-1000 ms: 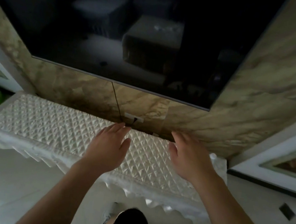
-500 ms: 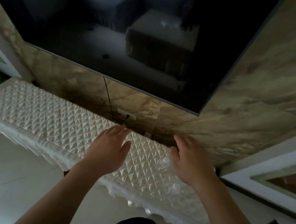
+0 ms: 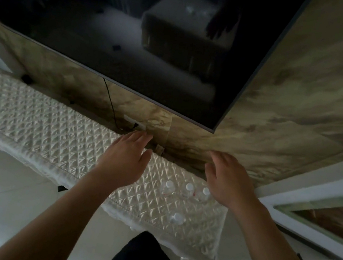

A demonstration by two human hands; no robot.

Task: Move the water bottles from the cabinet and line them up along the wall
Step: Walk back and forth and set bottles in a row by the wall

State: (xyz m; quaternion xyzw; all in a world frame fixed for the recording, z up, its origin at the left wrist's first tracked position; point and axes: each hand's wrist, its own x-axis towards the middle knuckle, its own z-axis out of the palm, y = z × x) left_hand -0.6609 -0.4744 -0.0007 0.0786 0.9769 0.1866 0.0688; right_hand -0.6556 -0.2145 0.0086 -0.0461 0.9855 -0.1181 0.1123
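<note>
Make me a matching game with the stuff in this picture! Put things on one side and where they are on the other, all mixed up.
Things:
1. television
2. row of three water bottles
3. lone water bottle
4. left hand

Places:
A. near the front edge of the quilted cover
B. on the wall, above the cabinet
C. just left of the right hand
D. open above the middle of the quilted cover

Pairs: 1-B, 2-C, 3-A, 4-D

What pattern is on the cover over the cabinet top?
A cream-white quilted cover with a raised diamond grid, clearest in the head view; the water bottles stand on it.
</note>
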